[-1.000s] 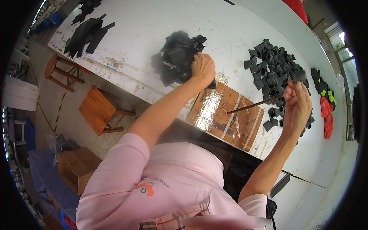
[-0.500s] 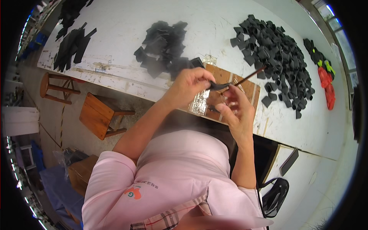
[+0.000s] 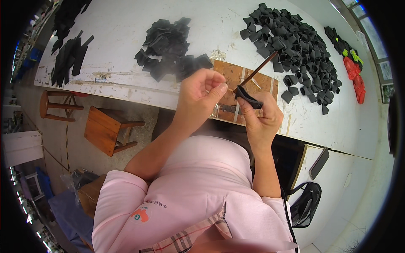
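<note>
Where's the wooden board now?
Right of centre in the head view: the wooden board lies at the white table's near edge, partly behind the right hand.

We identify two wooden stools [image 3: 100, 131] on the floor [image 3: 139, 110], left along the front edge of the desk [image 3: 114, 33]. We locate red plastic [image 3: 351, 68] near its right edge.

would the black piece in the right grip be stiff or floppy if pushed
The black piece would probably flex rather than stay rigid, since it curves in the right grip. It is likely light, looking small and thin.
</note>
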`<control>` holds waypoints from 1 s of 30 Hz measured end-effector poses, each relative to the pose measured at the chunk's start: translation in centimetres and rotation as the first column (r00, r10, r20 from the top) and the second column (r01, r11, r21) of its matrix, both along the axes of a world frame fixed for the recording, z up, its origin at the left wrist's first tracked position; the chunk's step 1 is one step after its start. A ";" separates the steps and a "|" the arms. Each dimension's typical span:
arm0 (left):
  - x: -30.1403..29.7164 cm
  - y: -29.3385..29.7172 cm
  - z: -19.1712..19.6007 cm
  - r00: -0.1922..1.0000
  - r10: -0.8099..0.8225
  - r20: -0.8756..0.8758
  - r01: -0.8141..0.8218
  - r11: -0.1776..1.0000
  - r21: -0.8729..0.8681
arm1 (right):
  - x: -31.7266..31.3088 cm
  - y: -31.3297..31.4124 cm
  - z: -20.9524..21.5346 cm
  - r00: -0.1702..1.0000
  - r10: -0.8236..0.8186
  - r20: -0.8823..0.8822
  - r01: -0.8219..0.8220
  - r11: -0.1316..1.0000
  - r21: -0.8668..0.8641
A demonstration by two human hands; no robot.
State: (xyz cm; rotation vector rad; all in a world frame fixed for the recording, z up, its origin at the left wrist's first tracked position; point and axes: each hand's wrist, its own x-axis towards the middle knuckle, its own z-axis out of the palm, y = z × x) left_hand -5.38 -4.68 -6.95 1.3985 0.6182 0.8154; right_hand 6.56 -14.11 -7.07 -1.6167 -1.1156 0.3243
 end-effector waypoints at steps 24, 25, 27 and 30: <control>2.8 -2.9 0.3 0.936 0.348 0.050 -0.295 0.699 0.651 | 0.0 -0.3 1.5 0.874 -0.124 0.469 0.057 0.986 0.154; 3.0 -2.7 0.9 0.937 0.345 0.050 -0.292 0.699 0.653 | 0.4 0.0 0.9 0.874 -0.129 0.468 0.061 0.986 0.157; 3.1 -1.8 2.3 0.995 0.053 0.079 -0.027 0.954 -0.300 | 1.2 0.4 -0.1 0.930 -0.157 0.333 0.124 0.985 0.116; 2.8 -0.7 2.4 0.908 -0.104 0.406 0.349 0.724 -0.595 | 2.5 0.3 1.0 0.927 0.000 -0.374 0.025 0.998 0.061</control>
